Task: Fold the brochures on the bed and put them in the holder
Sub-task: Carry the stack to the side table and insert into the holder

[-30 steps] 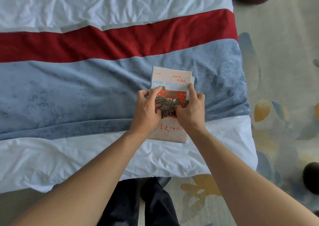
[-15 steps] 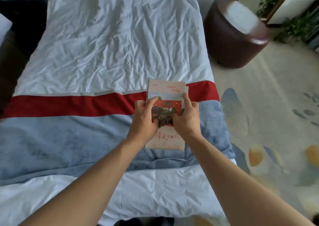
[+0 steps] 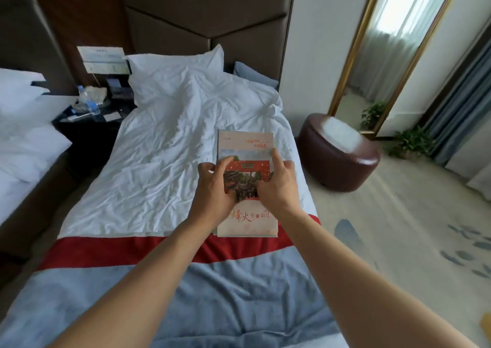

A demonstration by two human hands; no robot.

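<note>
I'm gripping the folded brochure (image 3: 245, 146) with my left hand (image 3: 212, 192) and right hand (image 3: 279, 185), thumbs lying on its cover, lifted over the bed (image 3: 164, 146). Beyond are lying the pillow (image 3: 170, 74), then the headboard (image 3: 207, 15).

Two hands (image 3: 212, 188), one brochure stack (image 3: 245, 146), two beds (image 3: 164, 140), one stool (image 3: 337, 156), one mirror (image 3: 385, 42), two plants (image 3: 409, 140).

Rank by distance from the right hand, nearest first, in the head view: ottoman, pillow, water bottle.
From the right hand:
1. Ottoman, on the floor to its right.
2. Pillow, at the bed's head, up-left.
3. Water bottle, far left on the nightstand.
</note>
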